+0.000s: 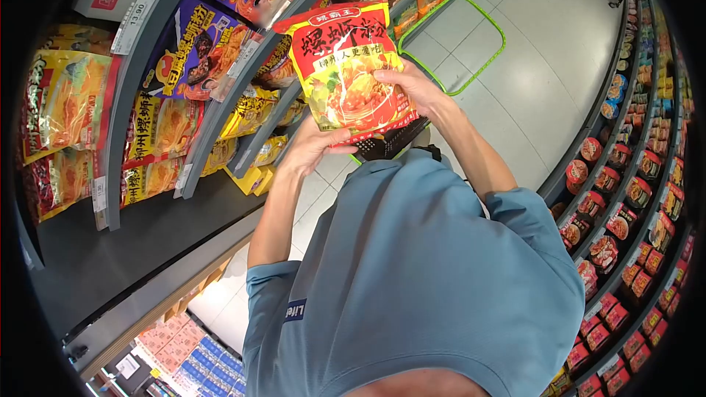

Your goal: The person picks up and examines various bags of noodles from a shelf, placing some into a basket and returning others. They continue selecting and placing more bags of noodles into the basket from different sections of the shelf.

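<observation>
Between shop shelves [147, 140], over pale tile floor [544, 66] — both hands [353, 114] gripping noodle pkt [351, 66].

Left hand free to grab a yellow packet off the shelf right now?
Probably not as is: the left hand grips the bottom of the red noodle packet, with the right hand on its side. The yellow packets lie close, unobstructed.

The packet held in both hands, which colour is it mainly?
The packet is mainly red, with yellow around the food picture; the head view shows it.
</observation>
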A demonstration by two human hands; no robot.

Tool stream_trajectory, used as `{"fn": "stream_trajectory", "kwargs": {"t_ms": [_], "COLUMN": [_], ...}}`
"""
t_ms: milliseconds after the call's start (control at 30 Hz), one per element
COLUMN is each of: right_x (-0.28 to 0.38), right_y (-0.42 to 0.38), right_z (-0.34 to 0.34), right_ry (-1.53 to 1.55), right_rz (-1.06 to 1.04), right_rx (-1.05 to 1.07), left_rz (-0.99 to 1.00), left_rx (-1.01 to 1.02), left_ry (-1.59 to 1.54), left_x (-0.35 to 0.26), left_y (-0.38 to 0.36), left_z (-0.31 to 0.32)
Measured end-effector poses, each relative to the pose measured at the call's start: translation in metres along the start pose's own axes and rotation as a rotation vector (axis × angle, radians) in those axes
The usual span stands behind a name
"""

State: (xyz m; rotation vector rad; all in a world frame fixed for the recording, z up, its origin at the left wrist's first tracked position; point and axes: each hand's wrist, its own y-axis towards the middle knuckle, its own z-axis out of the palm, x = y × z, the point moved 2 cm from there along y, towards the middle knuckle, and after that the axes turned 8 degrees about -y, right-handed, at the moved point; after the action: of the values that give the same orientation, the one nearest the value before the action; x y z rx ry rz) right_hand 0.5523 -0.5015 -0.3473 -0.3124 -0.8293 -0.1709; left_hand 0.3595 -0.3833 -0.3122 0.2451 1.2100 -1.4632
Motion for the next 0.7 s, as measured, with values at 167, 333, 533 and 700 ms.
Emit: {"fn": "stream_trajectory", "kwargs": {"t_ms": [167,333,533,700], "right_x": [0.004,0.011,0.066,0.091], "right_y": [0.002,0.029,0.039,0.027], "right_z": [0.002,-0.001,0.023,0.045], "right_ry": [-0.064,-0.113,-0.314,-0.135], "right_rz": [-0.014,-0.029,-0.205,-0.218], "right_rx": [-0.056,-0.063,-0.01,-0.007], "left_rz": [0.036,0.132,0.264,0.389], "left_rx": [-0.087,-0.266,-0.255,-0.227], "left_ry": [0.048,0.182,0.394,0.646], "left_x": [0.003,-0.022,-0.073,-0.091], "left_y": [0.0,0.007,0.006,-0.01], "left_z": [0.005,0.0,0.004,-0.004]}}
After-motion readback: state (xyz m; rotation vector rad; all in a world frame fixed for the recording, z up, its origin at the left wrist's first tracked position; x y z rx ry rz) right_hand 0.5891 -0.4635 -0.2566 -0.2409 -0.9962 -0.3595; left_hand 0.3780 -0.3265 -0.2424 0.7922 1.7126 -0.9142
